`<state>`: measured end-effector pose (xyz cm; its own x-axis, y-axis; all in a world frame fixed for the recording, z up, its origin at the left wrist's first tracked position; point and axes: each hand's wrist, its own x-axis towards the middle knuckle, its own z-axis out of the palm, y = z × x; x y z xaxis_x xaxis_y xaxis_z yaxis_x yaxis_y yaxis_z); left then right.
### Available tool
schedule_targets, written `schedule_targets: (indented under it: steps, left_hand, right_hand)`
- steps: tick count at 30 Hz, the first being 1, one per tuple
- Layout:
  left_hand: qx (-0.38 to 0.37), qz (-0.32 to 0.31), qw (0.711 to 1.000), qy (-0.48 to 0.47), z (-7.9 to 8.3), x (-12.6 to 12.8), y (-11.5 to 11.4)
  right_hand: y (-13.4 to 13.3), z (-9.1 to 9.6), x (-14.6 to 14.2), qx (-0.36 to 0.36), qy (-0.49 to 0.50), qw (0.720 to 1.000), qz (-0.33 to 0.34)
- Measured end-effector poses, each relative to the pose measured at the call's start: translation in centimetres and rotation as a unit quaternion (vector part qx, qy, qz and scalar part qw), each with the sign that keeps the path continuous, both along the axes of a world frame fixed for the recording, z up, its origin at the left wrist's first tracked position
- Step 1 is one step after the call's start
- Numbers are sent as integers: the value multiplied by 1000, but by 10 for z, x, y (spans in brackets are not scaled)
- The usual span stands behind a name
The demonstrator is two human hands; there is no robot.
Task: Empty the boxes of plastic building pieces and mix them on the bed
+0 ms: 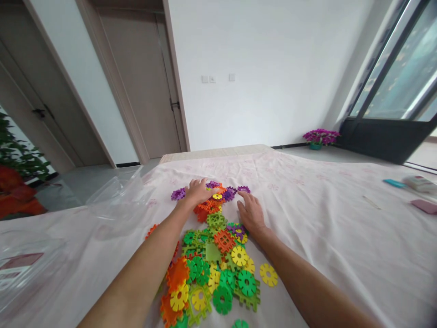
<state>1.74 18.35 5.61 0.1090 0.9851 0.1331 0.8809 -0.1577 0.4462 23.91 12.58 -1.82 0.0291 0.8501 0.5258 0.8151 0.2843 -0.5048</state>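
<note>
A heap of plastic interlocking pieces (pixel 213 253) runs toward me down the middle of the cloth-covered table, with green, yellow, orange and purple ones overlapping. At its far end, my left hand (pixel 199 191) reaches over with fingers apart, beside a purple piece (pixel 178 194) and above orange pieces (pixel 207 209). On the other side, my right hand (pixel 251 213) rests low, thumb away from the fingers. Its fingertips are at the edge of a purple piece (pixel 243 189); whether they touch it I cannot tell. Nearer me lie a yellow disc (pixel 268 274) and a green disc (pixel 222 299).
Clear plastic containers (pixel 118 198) sit on the left of the pink-patterned tablecloth (pixel 307 218). Far right are a blue item (pixel 394 182), a dark pink item (pixel 424 206) and a whitish pack (pixel 419 183). Purple flowers (pixel 321 135) stand on the floor beyond.
</note>
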Motion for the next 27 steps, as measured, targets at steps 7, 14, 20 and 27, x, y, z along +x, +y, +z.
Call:
schedule_targets:
  steps: [7, 14, 20, 27]
  left_hand:
    - [-92, -10, 994, 59, -22, 10, 28]
    - [-52, -115, 991, 52, -14, 12, -24]
    - [-91, -242, 966, -31, 11, -10, -44]
    - [-50, -25, 998, -8, -8, -43, 8]
  right_hand:
    - [1, -3, 2, -23, -47, 997, -55]
    - [7, 1, 10, -79, -35, 994, -67]
    - [4, 8, 11, -71, 1, 995, 71]
    - [10, 3, 15, -47, -16, 998, -37]
